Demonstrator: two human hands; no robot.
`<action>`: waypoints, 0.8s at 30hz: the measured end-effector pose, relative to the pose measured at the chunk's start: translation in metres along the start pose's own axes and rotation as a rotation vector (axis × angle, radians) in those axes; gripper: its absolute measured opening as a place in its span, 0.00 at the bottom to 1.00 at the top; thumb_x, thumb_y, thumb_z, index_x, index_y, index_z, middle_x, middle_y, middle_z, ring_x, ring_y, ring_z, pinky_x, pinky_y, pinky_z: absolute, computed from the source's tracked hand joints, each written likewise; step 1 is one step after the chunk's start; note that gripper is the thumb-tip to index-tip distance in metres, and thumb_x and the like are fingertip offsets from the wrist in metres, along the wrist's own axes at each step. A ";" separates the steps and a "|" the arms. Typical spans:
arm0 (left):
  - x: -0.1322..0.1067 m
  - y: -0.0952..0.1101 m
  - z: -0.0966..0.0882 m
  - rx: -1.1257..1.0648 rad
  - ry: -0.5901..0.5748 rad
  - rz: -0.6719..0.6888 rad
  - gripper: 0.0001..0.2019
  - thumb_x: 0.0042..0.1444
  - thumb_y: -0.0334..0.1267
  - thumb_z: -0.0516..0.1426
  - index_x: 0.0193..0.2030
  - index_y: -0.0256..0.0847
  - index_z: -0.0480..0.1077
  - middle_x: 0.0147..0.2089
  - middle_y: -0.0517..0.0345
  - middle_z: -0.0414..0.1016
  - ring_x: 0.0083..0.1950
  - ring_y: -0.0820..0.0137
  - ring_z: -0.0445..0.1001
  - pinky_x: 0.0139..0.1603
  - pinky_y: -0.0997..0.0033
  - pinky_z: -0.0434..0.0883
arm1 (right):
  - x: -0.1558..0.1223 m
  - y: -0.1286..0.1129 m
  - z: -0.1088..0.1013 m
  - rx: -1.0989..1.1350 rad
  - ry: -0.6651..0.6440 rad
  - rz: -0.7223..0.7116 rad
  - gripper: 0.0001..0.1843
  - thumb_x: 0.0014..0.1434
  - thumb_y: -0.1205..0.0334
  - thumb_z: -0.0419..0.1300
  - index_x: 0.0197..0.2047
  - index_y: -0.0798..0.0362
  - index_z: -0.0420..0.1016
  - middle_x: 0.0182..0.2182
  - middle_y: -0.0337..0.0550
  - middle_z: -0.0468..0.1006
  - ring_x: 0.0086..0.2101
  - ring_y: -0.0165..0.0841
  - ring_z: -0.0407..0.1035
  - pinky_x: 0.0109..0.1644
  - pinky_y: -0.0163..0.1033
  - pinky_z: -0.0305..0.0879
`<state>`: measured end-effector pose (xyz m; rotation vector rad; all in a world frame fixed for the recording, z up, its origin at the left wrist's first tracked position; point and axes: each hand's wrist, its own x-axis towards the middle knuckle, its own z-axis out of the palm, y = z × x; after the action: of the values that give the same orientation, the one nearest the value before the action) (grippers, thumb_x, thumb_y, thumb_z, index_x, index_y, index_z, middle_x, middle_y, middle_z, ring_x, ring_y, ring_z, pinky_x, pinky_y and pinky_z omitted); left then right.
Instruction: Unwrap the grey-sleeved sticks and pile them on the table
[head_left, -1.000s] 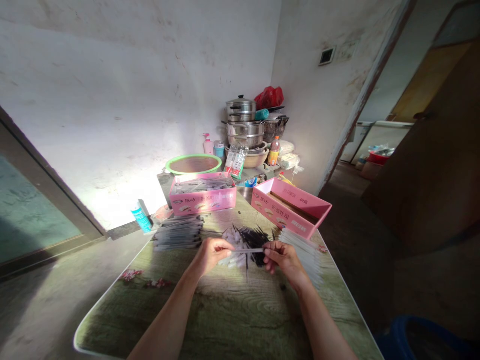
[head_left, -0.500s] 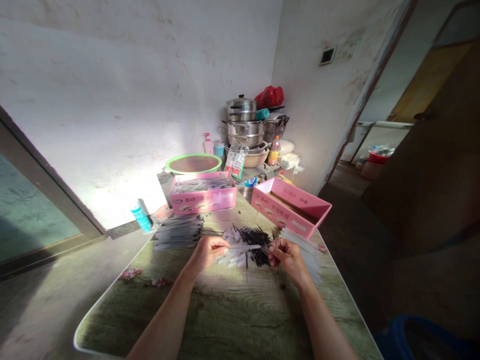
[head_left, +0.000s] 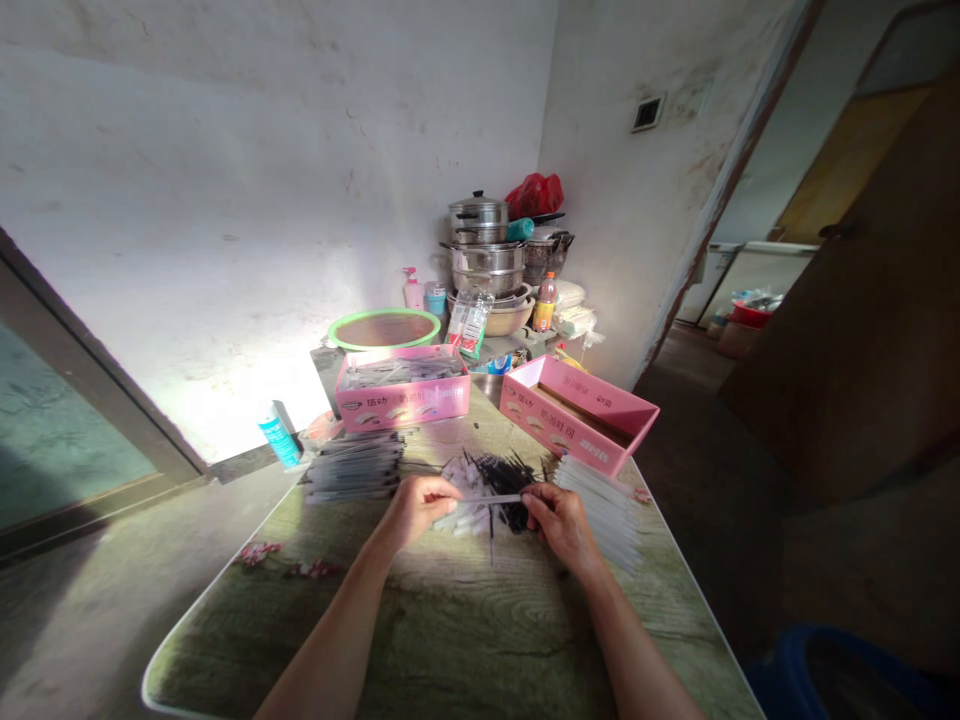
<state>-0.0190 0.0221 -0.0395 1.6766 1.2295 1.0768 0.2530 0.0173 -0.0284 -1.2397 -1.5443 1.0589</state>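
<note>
A thin translucent tube [head_left: 489, 498] lies level between my two hands above the table. My left hand [head_left: 421, 508] pinches its left end between thumb and fingers. At the right end, my right hand [head_left: 559, 515] has its fingertips closed on the tube; any small piece inside that pinch is hidden. Below the tube are a heap of short whitish pieces [head_left: 469, 518] and a heap of thin black pieces [head_left: 516, 512]. Tubes with dark parts [head_left: 352, 468] are stacked beyond my left hand. Clear tubes [head_left: 600, 512] lie in a row beside my right hand.
A pink box [head_left: 405, 402] full of tubes and a second pink box [head_left: 581, 410] stand at the table's [head_left: 465, 620] far edge. Behind them are a green-rimmed sieve [head_left: 384, 328] and stacked pots [head_left: 487, 265]. A blue-white canister [head_left: 280, 440] stands left; a blue tub [head_left: 795, 665] lower right.
My right hand has moved left, closing the small gap to the tube's right end. My left hand keeps its hold. The whole view has shifted slightly.
</note>
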 end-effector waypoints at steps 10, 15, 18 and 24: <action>0.002 0.000 -0.024 0.138 0.213 -0.073 0.09 0.48 0.37 0.62 0.35 0.39 0.81 0.31 0.53 0.82 0.32 0.65 0.75 0.34 0.70 0.67 | 0.004 0.003 -0.027 0.095 0.441 -0.046 0.18 0.59 0.46 0.60 0.25 0.50 0.69 0.18 0.38 0.72 0.18 0.31 0.62 0.23 0.37 0.58; 0.004 -0.007 -0.030 0.143 0.317 -0.123 0.09 0.48 0.36 0.59 0.35 0.40 0.81 0.23 0.60 0.75 0.26 0.71 0.69 0.27 0.73 0.63 | 0.001 0.005 -0.024 -0.023 0.581 -0.052 0.17 0.61 0.48 0.57 0.27 0.50 0.70 0.19 0.40 0.73 0.19 0.34 0.64 0.25 0.38 0.59; 0.004 -0.006 -0.026 0.111 0.302 -0.145 0.10 0.48 0.38 0.60 0.36 0.39 0.81 0.23 0.59 0.76 0.25 0.70 0.69 0.26 0.72 0.63 | 0.001 0.006 -0.014 -0.215 0.467 -0.084 0.16 0.62 0.50 0.56 0.29 0.51 0.73 0.20 0.43 0.75 0.21 0.36 0.67 0.28 0.38 0.59; 0.004 -0.003 -0.018 0.063 0.236 -0.114 0.11 0.47 0.40 0.62 0.36 0.39 0.81 0.28 0.55 0.81 0.26 0.67 0.72 0.27 0.70 0.66 | 0.001 0.001 -0.005 -0.696 0.263 0.017 0.12 0.62 0.60 0.56 0.36 0.52 0.81 0.30 0.48 0.83 0.32 0.39 0.75 0.33 0.36 0.55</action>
<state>-0.0363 0.0281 -0.0354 1.5377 1.5044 1.2021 0.2575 0.0184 -0.0279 -1.7712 -1.7484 0.3299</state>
